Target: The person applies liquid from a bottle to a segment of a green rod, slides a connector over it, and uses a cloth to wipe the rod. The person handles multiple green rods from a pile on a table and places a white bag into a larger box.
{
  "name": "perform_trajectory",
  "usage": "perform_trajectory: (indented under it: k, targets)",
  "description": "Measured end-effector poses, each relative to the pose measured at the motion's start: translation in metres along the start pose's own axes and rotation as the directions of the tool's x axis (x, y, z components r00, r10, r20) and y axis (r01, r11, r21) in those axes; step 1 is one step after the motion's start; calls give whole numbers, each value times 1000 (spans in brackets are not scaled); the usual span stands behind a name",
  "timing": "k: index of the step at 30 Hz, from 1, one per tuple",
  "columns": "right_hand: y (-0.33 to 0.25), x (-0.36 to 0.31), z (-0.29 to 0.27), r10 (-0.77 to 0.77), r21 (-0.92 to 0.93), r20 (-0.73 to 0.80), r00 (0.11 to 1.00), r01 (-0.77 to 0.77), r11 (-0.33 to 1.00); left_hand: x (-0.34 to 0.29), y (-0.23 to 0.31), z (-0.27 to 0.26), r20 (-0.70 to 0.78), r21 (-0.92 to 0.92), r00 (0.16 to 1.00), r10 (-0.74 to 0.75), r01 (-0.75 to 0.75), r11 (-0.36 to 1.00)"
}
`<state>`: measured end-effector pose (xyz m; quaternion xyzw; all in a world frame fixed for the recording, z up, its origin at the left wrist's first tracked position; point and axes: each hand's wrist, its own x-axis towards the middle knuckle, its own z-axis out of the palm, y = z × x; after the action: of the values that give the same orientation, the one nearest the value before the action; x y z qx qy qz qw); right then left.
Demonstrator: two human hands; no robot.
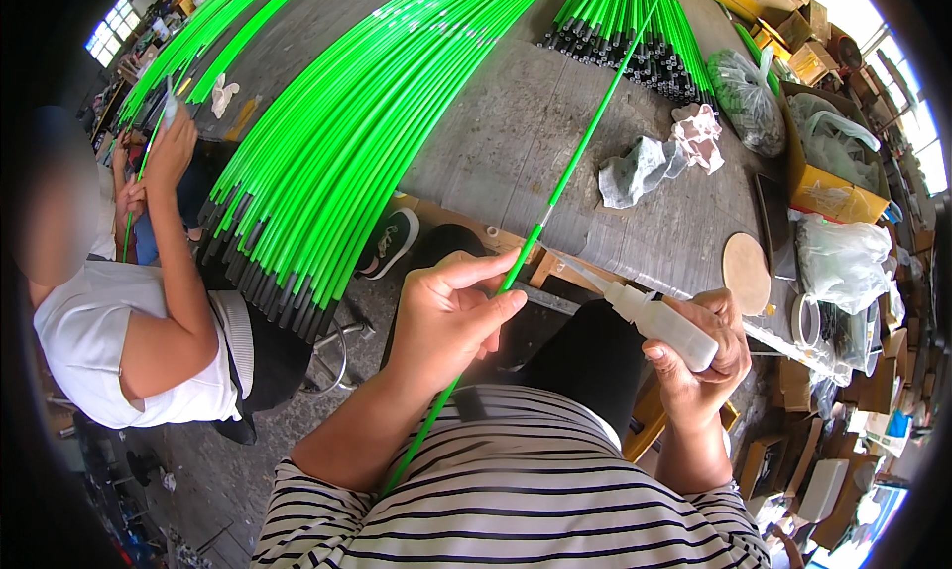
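My left hand [446, 316] pinches a thin green rod [587, 138] between thumb and fingers. The rod runs slantwise from beside my body up across the table, with a short silvery section [546, 213] just above my fingertips. In my right hand [709, 361] is a white squeeze bottle [666, 331] with a long narrow nozzle, tilted so that the nozzle points up and left toward the rod. A gap shows between the nozzle tip and the rod. Left of my hand, a large bundle of green rods [367, 123] with black ends hangs over the table edge.
Another bundle of black-ended rods [635, 49] lies at the far side of the grey table [496, 123]. Crumpled cloths [640, 170], a plastic bag [746, 98], a cardboard box [838, 187] and a round disc [746, 274] are at right. A co-worker [129, 341] sits at left, holding a rod.
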<state>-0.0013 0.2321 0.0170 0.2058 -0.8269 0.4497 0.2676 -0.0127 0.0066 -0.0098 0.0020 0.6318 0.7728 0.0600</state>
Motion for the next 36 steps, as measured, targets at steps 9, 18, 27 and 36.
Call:
perform_trajectory:
  k: [9,18,27,36]
  targets:
    - [1,0,-3,9,-23,13,1000,-9,1000,2,-2,-2,45,-120,999,-18,23,992]
    - [4,-1,-1,13,-11,-11,1000,-13,1000,3,-1,-3,60,-273,991,-119,131,953]
    - [34,-14,7,411,565,-120,904,-278,777,9,12,-10,184,-432,952,-245,302,850]
    - [107,35,-8,541,614,-217,813,-317,723,8,16,-4,67,-334,968,-241,249,909]
